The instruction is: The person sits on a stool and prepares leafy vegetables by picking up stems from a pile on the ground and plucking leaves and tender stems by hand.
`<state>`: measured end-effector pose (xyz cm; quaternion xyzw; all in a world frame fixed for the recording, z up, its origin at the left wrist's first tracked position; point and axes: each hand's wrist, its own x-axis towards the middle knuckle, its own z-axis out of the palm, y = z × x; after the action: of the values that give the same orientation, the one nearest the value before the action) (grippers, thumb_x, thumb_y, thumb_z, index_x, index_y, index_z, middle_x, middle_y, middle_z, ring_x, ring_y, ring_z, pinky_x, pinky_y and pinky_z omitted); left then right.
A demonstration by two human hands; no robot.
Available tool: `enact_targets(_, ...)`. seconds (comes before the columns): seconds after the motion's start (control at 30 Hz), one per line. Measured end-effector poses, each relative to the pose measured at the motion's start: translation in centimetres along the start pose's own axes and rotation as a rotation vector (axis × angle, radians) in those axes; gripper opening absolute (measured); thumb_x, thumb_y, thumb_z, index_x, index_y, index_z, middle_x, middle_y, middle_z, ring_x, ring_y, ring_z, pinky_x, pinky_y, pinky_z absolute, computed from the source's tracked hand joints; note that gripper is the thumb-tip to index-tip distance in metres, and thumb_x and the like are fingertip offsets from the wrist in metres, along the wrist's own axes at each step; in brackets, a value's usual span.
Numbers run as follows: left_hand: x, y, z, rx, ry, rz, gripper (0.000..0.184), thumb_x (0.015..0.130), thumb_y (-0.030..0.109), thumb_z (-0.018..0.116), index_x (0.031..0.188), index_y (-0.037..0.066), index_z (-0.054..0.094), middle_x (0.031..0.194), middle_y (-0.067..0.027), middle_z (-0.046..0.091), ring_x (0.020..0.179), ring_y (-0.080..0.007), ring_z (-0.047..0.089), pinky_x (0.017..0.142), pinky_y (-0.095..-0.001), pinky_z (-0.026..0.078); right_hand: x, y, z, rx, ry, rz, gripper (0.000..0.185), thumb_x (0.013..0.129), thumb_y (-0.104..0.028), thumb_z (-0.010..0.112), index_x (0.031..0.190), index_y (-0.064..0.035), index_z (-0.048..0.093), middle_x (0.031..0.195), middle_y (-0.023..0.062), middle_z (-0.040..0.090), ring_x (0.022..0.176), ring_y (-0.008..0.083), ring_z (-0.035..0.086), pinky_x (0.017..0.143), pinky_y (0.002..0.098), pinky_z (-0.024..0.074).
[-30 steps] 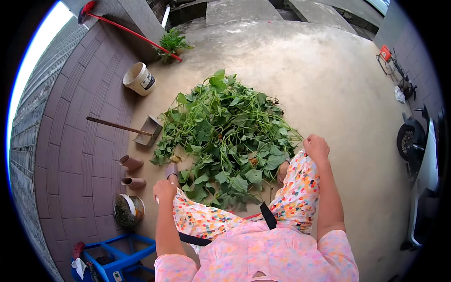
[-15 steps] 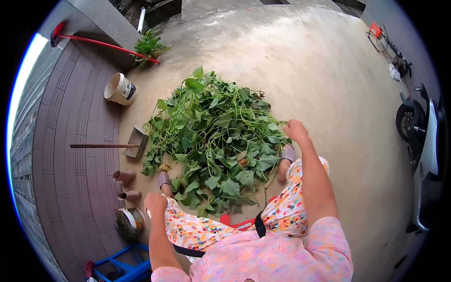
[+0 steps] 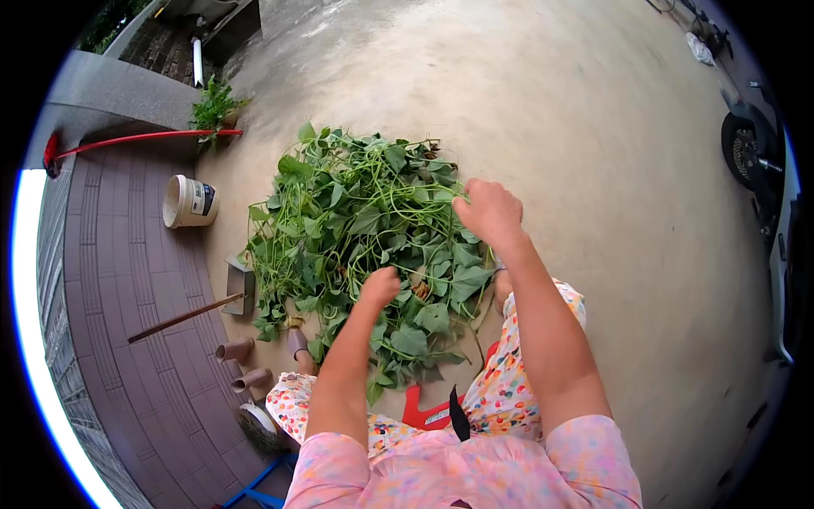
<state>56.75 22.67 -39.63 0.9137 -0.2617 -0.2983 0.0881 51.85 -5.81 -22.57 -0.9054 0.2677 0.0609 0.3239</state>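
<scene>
A large heap of leafy green vines (image 3: 365,220), looking like sweet potato vines with long pale stems, lies on the concrete in front of me. At the heap's right edge my right hand (image 3: 492,210) is closed, with green stems running into its fingers. My left hand (image 3: 380,287) hangs over the lower middle of the heap, fingers curled; what they hold, if anything, is hidden. A few brown, withered leaves (image 3: 421,290) show near it. My feet stand on either side of the heap, partly covered by leaves.
To the left are a white bucket (image 3: 190,202), a dustpan (image 3: 239,287) with a long handle, and a pair of boots (image 3: 235,349). A red-handled broom (image 3: 144,137) leans farther back. A red stool (image 3: 424,410) shows between my legs. A motorbike (image 3: 746,153) stands at right.
My left hand has left my left knee and reached forward over the heap. My right hand has moved forward and left along the heap's edge. The camera view has shifted and turned.
</scene>
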Motion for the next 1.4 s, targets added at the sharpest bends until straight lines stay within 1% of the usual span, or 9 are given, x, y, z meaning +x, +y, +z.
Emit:
enact_targets(0.2, 9.3, 17.4, 3.2, -0.246, 0.039, 0.294, 0.036, 0.077, 0.02, 0.046, 0.111, 0.01, 0.045, 0.115, -0.0113, 0.045, 0.11, -0.0311, 0.038, 0.092, -0.0437, 0.031, 0.1, -1.6, 1.4, -0.04, -0.123, -0.041, 0.028, 0.073, -0.03, 0.053, 0.081, -0.0036, 0.057, 0.079, 0.0161, 0.06, 0.075, 0.0318, 0.059, 0.066, 0.0433, 0.0462)
enact_targets(0.3, 10.5, 20.1, 4.4, 0.248, 0.374, 0.42, 0.044, 0.08, 0.017, 0.04, 0.123, 0.011, 0.034, 0.119, -0.0109, 0.043, 0.12, -0.0303, 0.029, 0.101, -0.0428, 0.018, 0.5, -2.2, 2.4, -0.021, -0.178, -0.072, 0.027, 0.072, -0.028, 0.055, 0.082, -0.0029, 0.057, 0.078, 0.0147, 0.06, 0.075, 0.03, 0.06, 0.064, 0.0417, 0.0468)
enact_targets(0.4, 11.2, 19.9, 4.0, 0.393, 0.218, 0.469, 0.042, 0.07, 0.008, 0.048, 0.113, 0.009, 0.048, 0.11, -0.0088, 0.047, 0.116, -0.0275, 0.035, 0.087, -0.0597, 0.024, 0.8, -2.7, 2.2, 0.001, -0.184, -0.08, 0.019, 0.071, -0.019, 0.053, 0.08, -0.0032, 0.059, 0.076, 0.0138, 0.061, 0.072, 0.0294, 0.061, 0.059, 0.0406, 0.0477)
enact_targets(0.53, 9.7, 16.6, 3.3, 0.554, -0.098, 0.45, 0.02, 0.07, 0.01, 0.049, 0.089, 0.009, 0.056, 0.096, -0.0069, 0.053, 0.102, -0.0248, 0.047, 0.088, -0.0508, 0.031, 0.9, -2.7, 2.4, 0.005, -0.162, -0.118, 0.015, 0.07, -0.011, 0.051, 0.078, -0.0035, 0.06, 0.076, 0.0142, 0.062, 0.071, 0.0294, 0.062, 0.056, 0.0417, 0.0484)
enact_targets(0.63, 6.7, 11.4, 4.5, -0.387, -0.055, 0.483, 0.006, 0.07, 0.013, 0.051, 0.067, 0.008, 0.052, 0.077, -0.0063, 0.053, 0.079, -0.0241, 0.053, 0.078, -0.0392, 0.039, 0.9, -2.7, 1.2, 0.005, -0.226, -0.08, 0.017, 0.07, -0.013, 0.051, 0.081, -0.0041, 0.061, 0.079, 0.0153, 0.062, 0.074, 0.0292, 0.062, 0.061, 0.0413, 0.0488)
enact_targets(0.7, 3.7, 8.0, 3.0, 0.18, 0.019, 0.599, 0.014, 0.079, 0.024, 0.049, 0.08, 0.011, 0.055, 0.082, -0.0076, 0.054, 0.079, -0.0228, 0.052, 0.071, -0.035, 0.037, 0.8, -2.3, 0.9, -0.009, -0.237, -0.015, 0.021, 0.071, -0.014, 0.05, 0.085, -0.0045, 0.061, 0.083, 0.015, 0.062, 0.078, 0.0292, 0.061, 0.064, 0.0414, 0.0486)
enact_targets(1.03, -10.4, 5.3, -15.4, 0.206, 0.348, 0.345, 0.027, 0.075, 0.02, 0.054, 0.054, 0.006, 0.048, 0.055, -0.011, 0.05, 0.053, -0.0313, 0.049, 0.052, -0.0401, 0.04, 0.7, 0.4, 1.7, -0.158, -0.227, 0.009, 0.028, 0.072, -0.02, 0.051, 0.093, -0.0049, 0.06, 0.094, 0.0152, 0.06, 0.088, 0.0303, 0.058, 0.069, 0.0449, 0.047)
enact_targets(1.2, -16.4, 3.8, -26.9, -0.332, 0.717, 0.131, 0.027, 0.079, 0.011, 0.057, 0.057, 0.0, 0.049, 0.047, 0.004, 0.037, 0.047, -0.0031, 0.031, 0.04, -0.0229, 0.025, 0.7, -0.4, 2.9, -0.197, -0.284, -0.007, 0.03, 0.072, -0.022, 0.051, 0.095, -0.005, 0.06, 0.096, 0.0145, 0.06, 0.09, 0.0302, 0.058, 0.071, 0.0452, 0.0462)
enact_targets(1.4, -21.8, 3.1, -37.8, -0.786, 1.23, 0.08, 0.019, 0.079, 0.015, 0.056, 0.066, 0.002, 0.056, 0.045, 0.0034, 0.036, 0.033, -0.0032, 0.028, 0.031, -0.019, 0.021, 0.5, -1.6, 3.6, -0.197, -0.314, -0.052, 0.034, 0.072, -0.025, 0.054, 0.098, -0.0049, 0.058, 0.101, 0.0135, 0.058, 0.093, 0.0291, 0.056, 0.073, 0.0476, 0.0455)
